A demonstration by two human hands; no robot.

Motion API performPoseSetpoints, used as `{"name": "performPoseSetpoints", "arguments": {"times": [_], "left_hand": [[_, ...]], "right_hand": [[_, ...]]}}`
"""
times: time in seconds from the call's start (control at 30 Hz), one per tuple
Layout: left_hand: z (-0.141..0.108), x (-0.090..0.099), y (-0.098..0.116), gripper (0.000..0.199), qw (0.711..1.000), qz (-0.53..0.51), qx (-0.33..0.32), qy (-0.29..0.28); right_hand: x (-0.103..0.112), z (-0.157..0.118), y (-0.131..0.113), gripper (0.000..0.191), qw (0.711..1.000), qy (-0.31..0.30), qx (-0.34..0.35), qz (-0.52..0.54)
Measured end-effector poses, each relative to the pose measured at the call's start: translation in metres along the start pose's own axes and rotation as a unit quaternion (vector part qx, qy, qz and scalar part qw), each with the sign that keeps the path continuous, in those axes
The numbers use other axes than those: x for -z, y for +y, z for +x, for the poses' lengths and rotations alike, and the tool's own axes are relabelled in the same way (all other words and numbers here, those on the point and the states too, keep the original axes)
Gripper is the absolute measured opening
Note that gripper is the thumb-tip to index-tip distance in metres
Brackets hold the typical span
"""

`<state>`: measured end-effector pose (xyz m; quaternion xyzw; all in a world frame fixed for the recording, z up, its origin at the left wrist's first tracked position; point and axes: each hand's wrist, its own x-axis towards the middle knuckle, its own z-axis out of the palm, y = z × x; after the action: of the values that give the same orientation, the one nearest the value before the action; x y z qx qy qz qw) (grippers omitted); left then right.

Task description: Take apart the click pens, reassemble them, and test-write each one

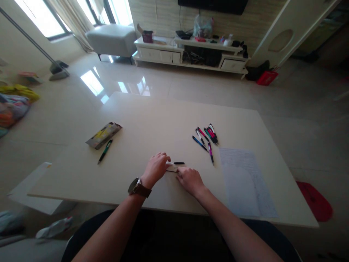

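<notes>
My left hand (157,168), with a dark-strapped watch on its wrist, is closed at the fingertips around a small white pen part (169,163). Opposite it, my right hand (191,179) has its fingers curled at the end of a thin dark stick (171,171), which looks like a pen refill. Just beyond the right fingers lies a short black pen piece (179,163). Fine detail between the hands is too small to make out. Several coloured pens (209,134) lie loosely grouped ahead of my right hand, among them a purple pen (211,153) and a blue pen (200,143).
On the left of the white table (152,116) a grey and yellow box (104,135) lies beside a green pen (105,151). A sheet of paper (244,182) covers part of the right side. Beyond the table stand a low cabinet (158,54) and a grey ottoman (113,40).
</notes>
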<state>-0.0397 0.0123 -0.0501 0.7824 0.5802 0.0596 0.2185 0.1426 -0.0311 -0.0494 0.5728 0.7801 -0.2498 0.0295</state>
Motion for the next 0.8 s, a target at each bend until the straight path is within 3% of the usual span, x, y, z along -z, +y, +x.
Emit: {"name": "performPoseSetpoints", "arguments": {"times": [0.27, 0.37, 0.57, 0.8], "left_hand": [[0.0, -0.004, 0.008, 0.013, 0.999, 0.028, 0.01, -0.013], [-0.002, 0.002, 0.012, 0.011, 1.0, 0.007, -0.009, 0.023], [-0.01, 0.014, 0.026, 0.009, 0.979, -0.134, -0.064, 0.141], [-0.008, 0.013, 0.038, 0.011, 0.969, -0.166, -0.067, 0.173]], "right_hand": [[-0.007, -0.004, -0.004, 0.024, 1.0, -0.007, -0.009, -0.022], [-0.01, -0.004, -0.007, 0.025, 1.0, 0.01, -0.005, -0.029], [-0.016, -0.015, -0.016, 0.024, 0.997, 0.005, 0.003, -0.078], [-0.016, -0.033, -0.011, 0.028, 0.995, -0.035, 0.008, -0.09]]}}
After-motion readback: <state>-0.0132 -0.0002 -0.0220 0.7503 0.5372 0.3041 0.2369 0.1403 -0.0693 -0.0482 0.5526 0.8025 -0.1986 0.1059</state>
